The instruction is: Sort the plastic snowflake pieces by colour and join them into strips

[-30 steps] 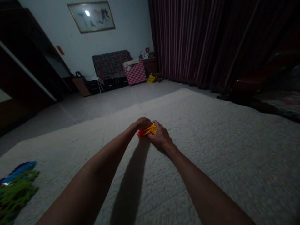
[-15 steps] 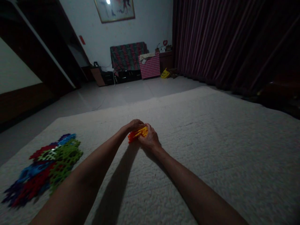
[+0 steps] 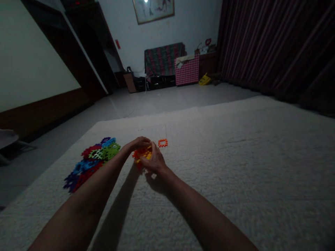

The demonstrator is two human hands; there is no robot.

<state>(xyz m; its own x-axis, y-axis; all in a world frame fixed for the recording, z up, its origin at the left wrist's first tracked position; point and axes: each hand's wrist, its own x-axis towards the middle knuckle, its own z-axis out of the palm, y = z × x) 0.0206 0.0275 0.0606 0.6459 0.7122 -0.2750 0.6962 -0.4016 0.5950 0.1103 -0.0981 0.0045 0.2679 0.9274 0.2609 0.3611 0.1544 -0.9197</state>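
Both hands meet over a white quilted mat. My left hand and my right hand are closed together round a bunch of orange and yellow plastic lattice pieces. One orange square piece lies alone on the mat just beyond my right hand. A heap of flat lattice pieces in blue, red, green and purple lies on the mat to the left of my left forearm.
Grey floor lies past the mat's far edge. A covered sofa, a checked box and a yellow object stand by the back wall. Dark curtains hang on the right, dark shelving on the left.
The view has swung left, bringing the coloured heap fully into sight. A single orange piece now lies on the mat beyond my hands, which still hold the bunch.
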